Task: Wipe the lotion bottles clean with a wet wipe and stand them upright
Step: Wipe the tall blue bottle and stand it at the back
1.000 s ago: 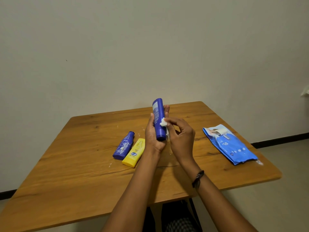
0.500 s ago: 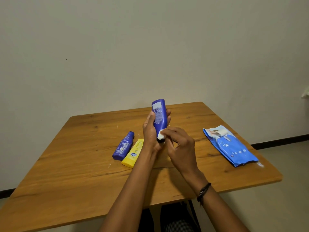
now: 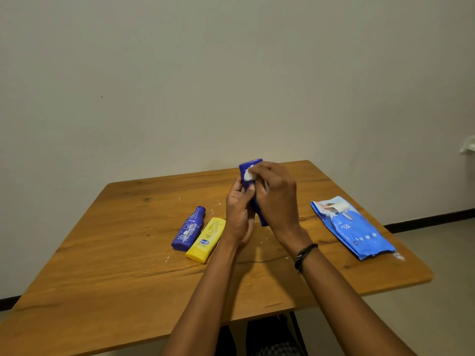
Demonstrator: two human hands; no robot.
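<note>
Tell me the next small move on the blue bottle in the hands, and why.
Probably draw the wet wipe down the blue bottle toward its lower end: the right hand presses it near the upper end, while the left hand grips the bottle above the table. Most of its length lies below the wipe.

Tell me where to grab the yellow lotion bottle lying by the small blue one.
Probably its near end, coming from above and the right. The yellow bottle lies flat with the small blue bottle close along its left side, leaving its right edge and near end free for a hand.
</note>
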